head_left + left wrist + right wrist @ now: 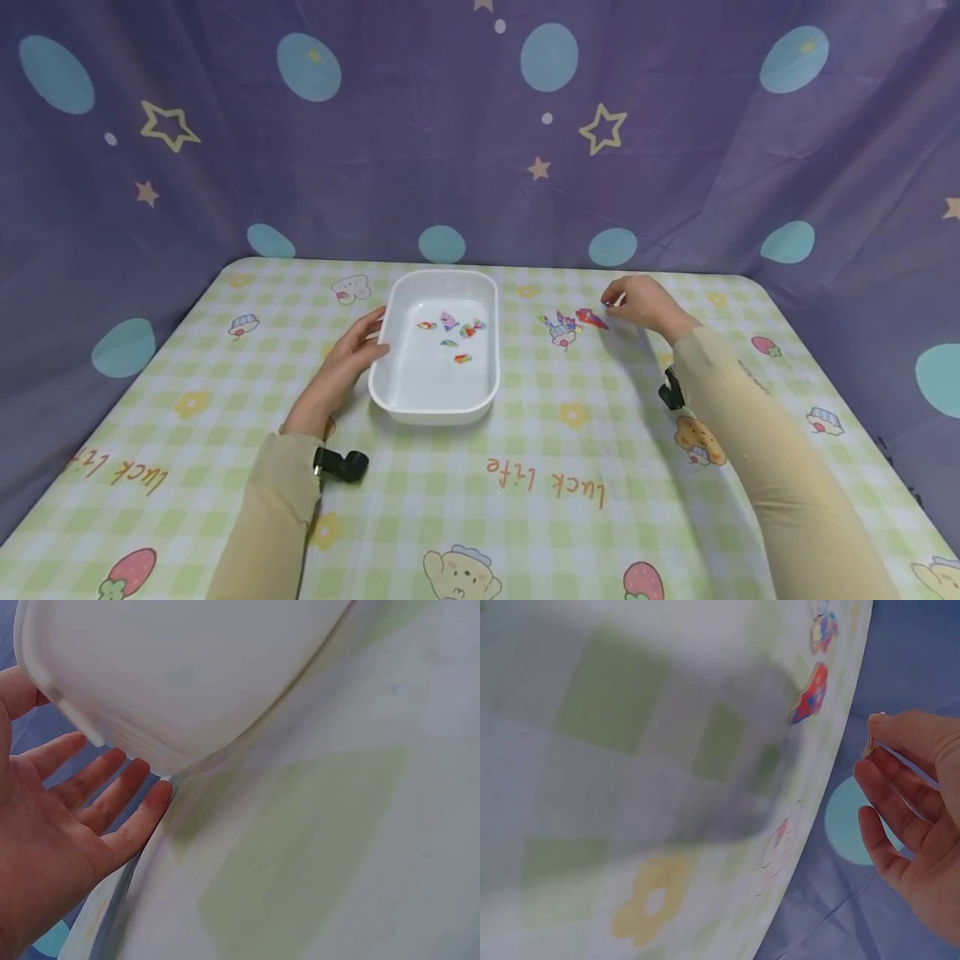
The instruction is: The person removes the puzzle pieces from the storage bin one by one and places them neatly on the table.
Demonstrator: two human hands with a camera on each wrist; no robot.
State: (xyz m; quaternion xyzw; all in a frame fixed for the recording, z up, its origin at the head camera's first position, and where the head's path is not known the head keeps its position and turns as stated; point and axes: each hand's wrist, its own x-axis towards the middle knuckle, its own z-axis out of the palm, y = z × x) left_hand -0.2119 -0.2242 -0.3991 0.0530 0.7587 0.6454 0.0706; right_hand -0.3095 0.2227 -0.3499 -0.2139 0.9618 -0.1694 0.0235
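The left hand (337,367) spreads its fingers against the white tub (431,387) at nine o'clock; towards three o'clock, the right hand (641,302) pinches a tiny piece (869,748). A light, steady edge grip should suit it.

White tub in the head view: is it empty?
No, several small colourful pieces lie inside the white tub.

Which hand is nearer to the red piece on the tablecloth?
Right. The right hand is just beside the red piece; the left hand is farther left, at the white container.
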